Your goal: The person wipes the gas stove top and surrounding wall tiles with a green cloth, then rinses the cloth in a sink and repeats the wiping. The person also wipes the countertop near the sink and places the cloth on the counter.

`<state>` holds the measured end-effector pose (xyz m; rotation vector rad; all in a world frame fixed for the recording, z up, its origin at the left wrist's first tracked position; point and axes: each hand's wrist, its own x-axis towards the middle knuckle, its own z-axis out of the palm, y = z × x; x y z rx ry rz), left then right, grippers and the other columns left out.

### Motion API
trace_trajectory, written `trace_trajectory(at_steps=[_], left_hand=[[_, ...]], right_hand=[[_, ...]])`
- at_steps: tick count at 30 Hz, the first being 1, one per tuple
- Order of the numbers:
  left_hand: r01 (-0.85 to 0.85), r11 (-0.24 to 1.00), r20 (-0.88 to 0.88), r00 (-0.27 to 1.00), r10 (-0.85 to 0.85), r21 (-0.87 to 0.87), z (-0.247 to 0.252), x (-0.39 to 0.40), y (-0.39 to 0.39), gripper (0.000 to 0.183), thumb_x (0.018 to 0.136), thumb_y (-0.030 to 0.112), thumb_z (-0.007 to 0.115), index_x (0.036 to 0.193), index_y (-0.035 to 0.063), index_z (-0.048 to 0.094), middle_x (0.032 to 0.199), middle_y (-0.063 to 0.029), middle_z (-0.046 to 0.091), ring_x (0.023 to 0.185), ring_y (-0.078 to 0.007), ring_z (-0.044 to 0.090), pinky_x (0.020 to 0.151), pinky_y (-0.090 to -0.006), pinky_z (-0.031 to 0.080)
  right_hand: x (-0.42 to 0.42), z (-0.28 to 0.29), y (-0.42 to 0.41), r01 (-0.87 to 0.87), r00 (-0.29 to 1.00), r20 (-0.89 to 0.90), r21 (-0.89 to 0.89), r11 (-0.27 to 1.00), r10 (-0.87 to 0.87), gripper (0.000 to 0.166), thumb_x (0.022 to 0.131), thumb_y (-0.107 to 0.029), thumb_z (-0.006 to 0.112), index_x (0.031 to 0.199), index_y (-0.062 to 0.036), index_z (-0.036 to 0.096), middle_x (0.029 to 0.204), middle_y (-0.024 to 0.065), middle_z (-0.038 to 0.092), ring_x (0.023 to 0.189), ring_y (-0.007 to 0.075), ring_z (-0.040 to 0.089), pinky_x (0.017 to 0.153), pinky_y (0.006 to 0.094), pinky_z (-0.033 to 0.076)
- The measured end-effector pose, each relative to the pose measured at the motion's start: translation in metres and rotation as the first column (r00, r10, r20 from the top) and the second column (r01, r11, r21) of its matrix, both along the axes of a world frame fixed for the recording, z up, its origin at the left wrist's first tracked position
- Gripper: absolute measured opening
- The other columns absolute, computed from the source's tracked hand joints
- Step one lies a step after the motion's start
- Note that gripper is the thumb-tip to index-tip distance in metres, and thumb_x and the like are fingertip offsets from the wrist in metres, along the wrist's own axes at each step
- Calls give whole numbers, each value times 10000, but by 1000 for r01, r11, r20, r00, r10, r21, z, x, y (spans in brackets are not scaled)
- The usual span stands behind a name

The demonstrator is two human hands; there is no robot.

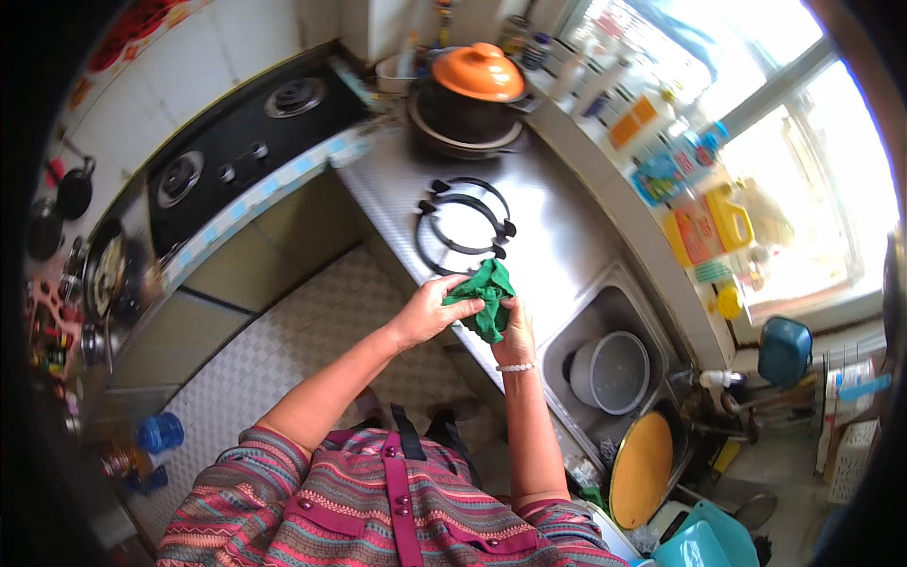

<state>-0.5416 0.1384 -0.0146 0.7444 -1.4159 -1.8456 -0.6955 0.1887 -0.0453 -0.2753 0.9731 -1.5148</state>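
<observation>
Between my two hands is a crumpled green cloth (pixel 489 298), held above the front edge of the steel counter (pixel 560 191). My left hand (pixel 432 312) grips its left side, thumb pressed across the folds. On the opposite side my right hand (pixel 517 329), with a white beaded bracelet (pixel 516 367) at the wrist, has its fingers around the cloth. Just beyond the cloth, two black ring-shaped pan supports (pixel 468 248) lie on the counter, one overlapping the other. The cloth hides a little of the nearer ring's edge.
A dark pot with an orange lid (pixel 478 71) stands at the counter's far end. Left is a black gas hob (pixel 241 149). The sink (pixel 560 340) at right holds a grey basin (pixel 611 372); a round wooden board (pixel 641 469) leans nearby. Bottles, including a yellow jug (pixel 708 223), line the windowsill.
</observation>
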Motion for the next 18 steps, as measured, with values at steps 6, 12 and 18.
trace_trajectory(at_steps=[6,12,18], left_hand=[[-99,890,483,810,332,-446,-7,191,-31,286,882,273,572,821,7,657,827,-41,584,755,-139,533,700,-283,444],[-105,889,553,749,366,-447,-10,321,-20,485,720,243,746,1136,66,572,1236,-126,475,1185,-254,433,987,-352,354],[-326,883,231,881,414,-338,21,327,-36,790,642,297,810,1294,52,436,1273,-117,481,1196,-216,430,982,-341,363]], right_hand=[[127,32,-45,-254,909,-332,35,967,251,135,872,-185,535,848,-59,575,683,-23,551,526,63,495,450,218,395],[220,67,-90,-567,766,-372,-8,824,524,141,872,-239,506,801,-120,532,595,-45,502,387,44,411,288,186,240],[288,102,-130,-880,413,-485,5,474,771,95,869,-146,536,856,-66,586,653,-47,554,466,6,408,382,170,287]])
